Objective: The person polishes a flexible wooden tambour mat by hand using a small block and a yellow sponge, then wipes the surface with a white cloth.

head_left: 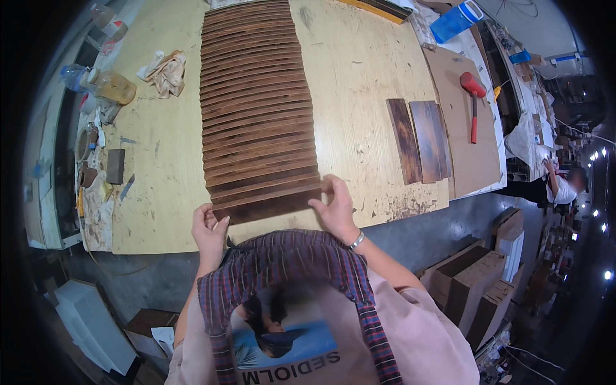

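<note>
A long row of dark brown wooden slats (256,109) lies overlapped, one leaning on another, down the middle of the pale work table (359,77). At the near end of the row, a wooden slat (266,206) shows its wide dark face to me. My left hand (210,230) is closed at this slat's left end, thumb and fingers bent around the corner. On the opposite end, my right hand (335,205) has its thumb in front and its fingers behind the edge. The undersides of the slats are hidden.
Loose dark boards (427,141) lie to the right, beside a red mallet (473,96) on cardboard. Bottles (112,86), a crumpled rag (168,74) and a dark block (115,167) are on the left. Boxes (475,282) stand below the table's right edge. Another person (564,186) is far right.
</note>
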`<action>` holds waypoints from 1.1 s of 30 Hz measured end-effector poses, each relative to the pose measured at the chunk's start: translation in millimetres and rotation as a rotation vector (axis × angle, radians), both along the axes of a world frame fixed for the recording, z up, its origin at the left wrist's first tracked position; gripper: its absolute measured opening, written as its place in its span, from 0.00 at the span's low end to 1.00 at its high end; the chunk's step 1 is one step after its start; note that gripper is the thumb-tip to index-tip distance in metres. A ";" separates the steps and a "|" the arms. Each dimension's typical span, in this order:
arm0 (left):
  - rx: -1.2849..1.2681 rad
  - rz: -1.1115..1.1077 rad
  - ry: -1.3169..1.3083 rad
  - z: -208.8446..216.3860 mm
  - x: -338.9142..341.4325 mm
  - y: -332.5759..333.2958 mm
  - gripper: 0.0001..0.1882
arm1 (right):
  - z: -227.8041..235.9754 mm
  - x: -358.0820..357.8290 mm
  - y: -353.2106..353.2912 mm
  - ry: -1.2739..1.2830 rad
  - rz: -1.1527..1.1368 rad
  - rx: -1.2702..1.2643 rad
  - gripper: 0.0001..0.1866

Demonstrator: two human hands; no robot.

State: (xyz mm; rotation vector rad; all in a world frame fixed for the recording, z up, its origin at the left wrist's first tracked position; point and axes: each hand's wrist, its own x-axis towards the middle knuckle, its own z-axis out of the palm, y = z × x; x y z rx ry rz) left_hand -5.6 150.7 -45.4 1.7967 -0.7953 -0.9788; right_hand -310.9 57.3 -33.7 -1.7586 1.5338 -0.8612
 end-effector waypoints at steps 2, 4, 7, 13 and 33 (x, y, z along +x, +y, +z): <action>-0.006 -0.028 -0.096 -8.9 4.4 -8.2 0.29 | -3.7 2.6 -11.9 0.001 -0.008 -0.042 0.32; -0.120 -0.085 -0.108 -7.4 8.0 -17.0 0.33 | 4.5 4.2 -19.5 0.041 0.039 0.001 0.42; -0.187 -0.071 -0.025 -2.6 10.7 -20.5 0.36 | 8.3 15.1 -23.3 -0.029 0.059 -0.031 0.51; -0.101 -0.101 0.217 17.4 -5.6 -59.7 0.36 | -1.0 36.1 -41.3 -0.439 0.139 0.214 0.57; -0.209 -0.243 0.579 17.5 31.5 -178.9 0.35 | -4.6 50.7 -176.8 -0.524 0.211 0.358 0.40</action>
